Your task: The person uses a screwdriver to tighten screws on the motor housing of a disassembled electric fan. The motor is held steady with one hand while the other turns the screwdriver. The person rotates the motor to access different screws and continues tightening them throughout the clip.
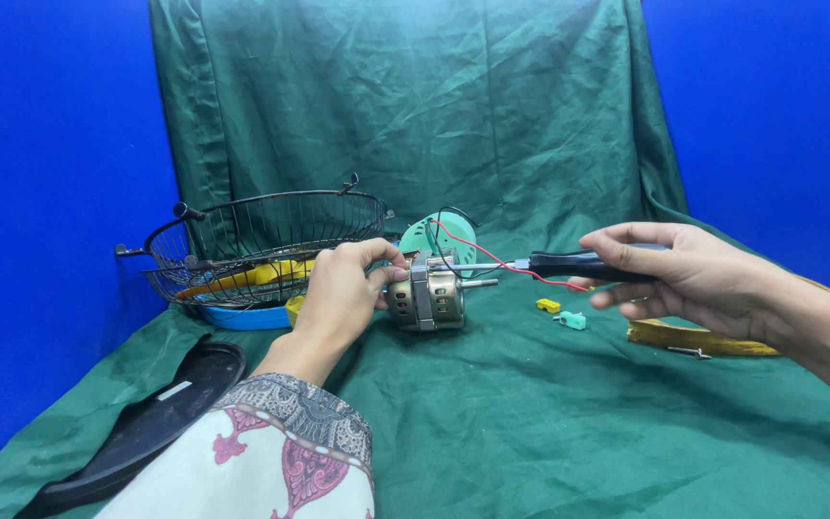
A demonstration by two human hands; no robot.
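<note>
Small fan motor sits at frame centre on a wrinkled green cloth draped before blue walls. Left of it, a wire basket. The left hand grips the motor's left side. At right, the right hand clasps a black-handled screwdriver pointed at the motor.

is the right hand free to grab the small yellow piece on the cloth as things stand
Probably not at once: the right hand is closed round the black-handled screwdriver. The small yellow piece lies uncovered just below it, so the way is clear.
</note>
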